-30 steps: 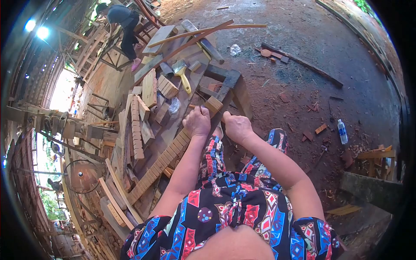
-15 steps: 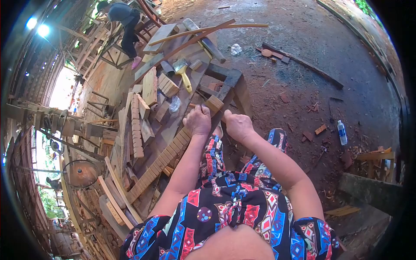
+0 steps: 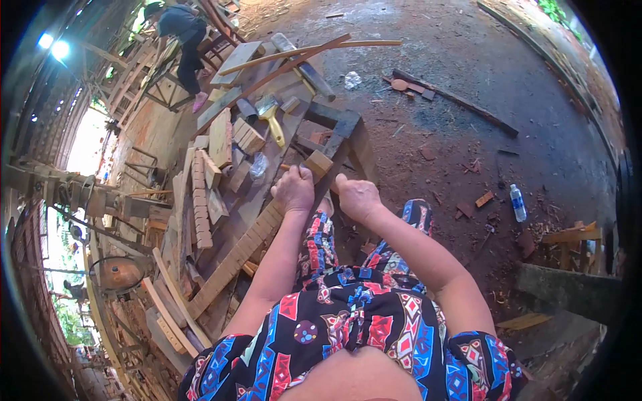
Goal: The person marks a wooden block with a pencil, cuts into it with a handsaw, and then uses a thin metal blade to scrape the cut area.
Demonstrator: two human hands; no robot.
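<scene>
My left hand (image 3: pixel 293 190) is closed in a fist over the far end of a long notched wooden strip (image 3: pixel 244 240). A thin brownish stick end (image 3: pixel 285 166) shows by its fingers. My right hand (image 3: pixel 358 198) is also closed, a short way to the right of the strip. What either fist grips is hidden. Just beyond my left hand, the strip's block-like end (image 3: pixel 318 162) lies at the edge of the workbench (image 3: pixel 294 144). A yellow-handled paintbrush (image 3: pixel 273 123) and a crumpled clear plastic piece (image 3: pixel 259 165) lie on the bench.
Wooden blocks (image 3: pixel 221 137), another notched strip (image 3: pixel 200 200) and long slats (image 3: pixel 281 53) cover the bench. A water bottle (image 3: pixel 517 203) stands on the floor at right, with wood scraps and a dark bar (image 3: pixel 461 103). Another person (image 3: pixel 184 40) bends at the far left.
The whole view has shifted slightly to the left. Both fists stay closed in nearly the same places by the notched strip.
</scene>
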